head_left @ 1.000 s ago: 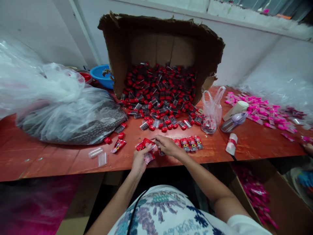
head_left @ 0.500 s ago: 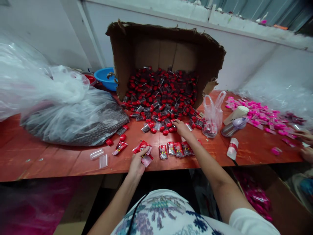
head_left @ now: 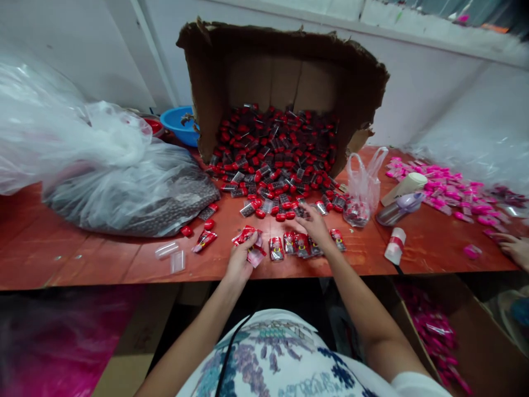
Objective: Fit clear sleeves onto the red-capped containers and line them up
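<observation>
My left hand [head_left: 242, 260] is closed around several red printed plastic sleeves [head_left: 255, 255] near the table's front edge. My right hand [head_left: 314, 225] is at the near edge of a heap of small clear containers with red caps and dark contents [head_left: 275, 165]. Its fingers are curled around one such container [head_left: 303, 211], which they partly cover. Below and beside that wrist lies a row of containers in red printed sleeves [head_left: 276, 249]. Left of my left hand lie another red sleeved piece [head_left: 204, 241], two loose red caps and two empty clear tubes [head_left: 177, 261].
A torn cardboard box [head_left: 285, 33] on its side holds the heap. A large bag of dark pieces [head_left: 136, 193] lies left, near a blue basin [head_left: 178, 122]. Rightward are a small plastic bag [head_left: 360, 190], a bottle [head_left: 399, 209], pink pieces [head_left: 450, 193] and another person's hand [head_left: 514, 248].
My right hand has drawn back slightly from the heap toward me. My left hand still holds the red sleeves. The view has shifted slightly.
</observation>
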The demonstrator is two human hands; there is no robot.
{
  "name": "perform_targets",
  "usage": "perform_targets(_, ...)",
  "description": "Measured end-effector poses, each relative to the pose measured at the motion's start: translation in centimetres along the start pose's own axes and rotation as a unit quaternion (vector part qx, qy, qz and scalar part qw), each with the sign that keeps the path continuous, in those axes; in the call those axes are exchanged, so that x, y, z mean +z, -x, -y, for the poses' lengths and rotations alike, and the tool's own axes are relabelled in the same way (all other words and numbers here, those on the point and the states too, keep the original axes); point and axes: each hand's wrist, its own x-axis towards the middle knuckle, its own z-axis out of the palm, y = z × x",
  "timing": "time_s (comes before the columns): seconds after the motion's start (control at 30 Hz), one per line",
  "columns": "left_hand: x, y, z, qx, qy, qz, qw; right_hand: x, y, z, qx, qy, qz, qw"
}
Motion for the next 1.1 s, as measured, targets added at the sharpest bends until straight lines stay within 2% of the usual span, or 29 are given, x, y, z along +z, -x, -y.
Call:
perform_targets(0.07, 0.2, 0.0, 0.0, -0.002, 0.009, 0.005, 1.0, 0.2, 3.2, 2.2, -0.05, -0.132, 0.005, 0.99)
perform_targets(0.1, 0.3, 0.0, 0.1, -0.003, 0.011, 0.008, 1.0, 0.4, 4.8, 3.4, -0.071, -0.157, 0.014, 0.985)
perform_targets(0.2, 0.7, 0.2, 0.6, 0.01, 0.009, 0.019, 1.0, 1.2, 8.4, 5.8, -0.12, -0.149, 0.006, 0.982)
perform_targets(0.27, 0.9, 0.3, 0.9, 0.019, 0.002, 0.024, 1.0, 2.0, 9.5, 6.3, -0.142, -0.116, -0.009, 0.983)
perform_targets(0.4, 0.8, 0.4, 1.4, 0.035, -0.009, 0.024, 0.999, 3.1, 9.9, 5.8, -0.16, -0.053, -0.039, 0.985)
perform_targets(0.6, 0.4, 0.4, 1.6, 0.053, -0.026, 0.025, 0.998, 3.3, 9.9, 5.6, -0.162, -0.017, -0.061, 0.985)
perform_targets(0.77, 0.4, 0.3, 1.6, 0.07, -0.03, 0.04, 0.996, 3.4, 10.3, 6.2, -0.156, -0.067, -0.03, 0.985)
perform_targets(0.9, 0.5, 0.7, 1.3, 0.086, -0.059, 0.08, 0.991, 3.3, 10.4, 6.0, -0.143, -0.122, -0.016, 0.982)
perform_targets(1.0, 0.4, 1.1, 1.0, 0.11, -0.095, 0.114, 0.983, 3.0, 10.2, 5.7, -0.157, -0.122, -0.01, 0.98)
perform_targets(1.1, 0.2, 1.4, 0.9, 0.139, -0.128, 0.124, 0.974, 2.8, 10.1, 5.6, -0.174, -0.09, -0.01, 0.98)
